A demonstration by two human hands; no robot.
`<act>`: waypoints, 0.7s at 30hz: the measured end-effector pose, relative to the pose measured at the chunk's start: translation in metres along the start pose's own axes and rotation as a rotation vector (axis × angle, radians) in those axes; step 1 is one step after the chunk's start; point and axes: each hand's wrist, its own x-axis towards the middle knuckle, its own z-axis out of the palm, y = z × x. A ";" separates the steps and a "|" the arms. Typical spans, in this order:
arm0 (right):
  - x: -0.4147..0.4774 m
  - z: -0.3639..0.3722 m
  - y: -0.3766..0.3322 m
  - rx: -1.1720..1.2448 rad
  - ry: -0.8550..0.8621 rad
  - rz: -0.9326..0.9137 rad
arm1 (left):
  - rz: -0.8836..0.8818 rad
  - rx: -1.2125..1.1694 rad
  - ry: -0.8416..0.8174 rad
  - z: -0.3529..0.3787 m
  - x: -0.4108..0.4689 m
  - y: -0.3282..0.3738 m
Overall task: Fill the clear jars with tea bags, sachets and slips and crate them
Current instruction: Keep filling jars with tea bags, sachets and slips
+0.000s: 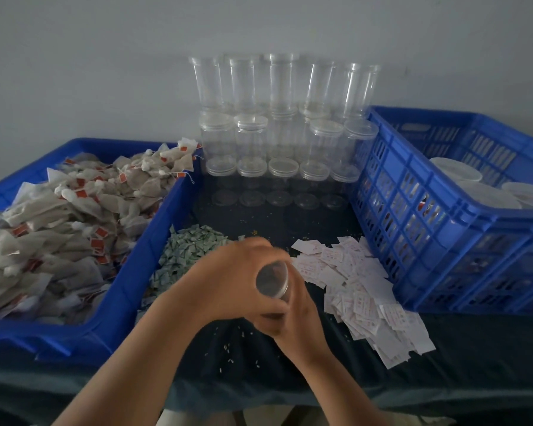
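Both your hands meet at table centre on one clear jar (pixel 272 279), its round end turned toward the camera. Your left hand (pixel 237 276) wraps over it from the left; your right hand (pixel 293 318) grips from below. The image is blurred at the fingers.

Left: blue bin (pixel 130 272) heaped with tea bags (pixel 68 216), red tags showing. Just beside it, a pile of green sachets (pixel 191 244). Right of your hands, white slips (pixel 360 287) are spread on the dark cloth (pixel 474 348), reaching the slatted blue crate (pixel 413 229), which holds white-lidded jars (pixel 480 192). Empty jars (pixel 283 124) are stacked in tiers against the wall.
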 end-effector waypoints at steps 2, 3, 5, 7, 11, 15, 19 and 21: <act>0.000 0.005 0.001 -0.044 0.026 -0.006 | -0.158 0.055 0.211 0.006 0.000 0.009; 0.001 0.006 0.002 -0.067 0.058 0.012 | -0.236 0.066 0.320 0.009 0.001 0.012; 0.002 0.005 0.002 -0.057 0.146 0.076 | -0.332 0.037 0.496 0.007 0.003 0.009; 0.005 0.001 0.002 0.059 0.233 0.136 | -0.408 -0.096 0.546 0.001 0.005 -0.004; 0.007 -0.004 0.004 0.377 0.258 0.245 | -0.692 -1.097 0.442 0.005 0.012 -0.038; 0.005 -0.002 0.004 0.366 0.223 0.202 | -0.777 -1.052 0.393 0.058 0.013 -0.066; 0.004 -0.003 0.004 0.345 0.187 0.187 | -0.571 -0.587 0.384 0.095 0.013 -0.083; 0.004 -0.003 0.005 0.336 0.185 0.184 | -0.484 -0.121 0.367 0.106 0.015 -0.086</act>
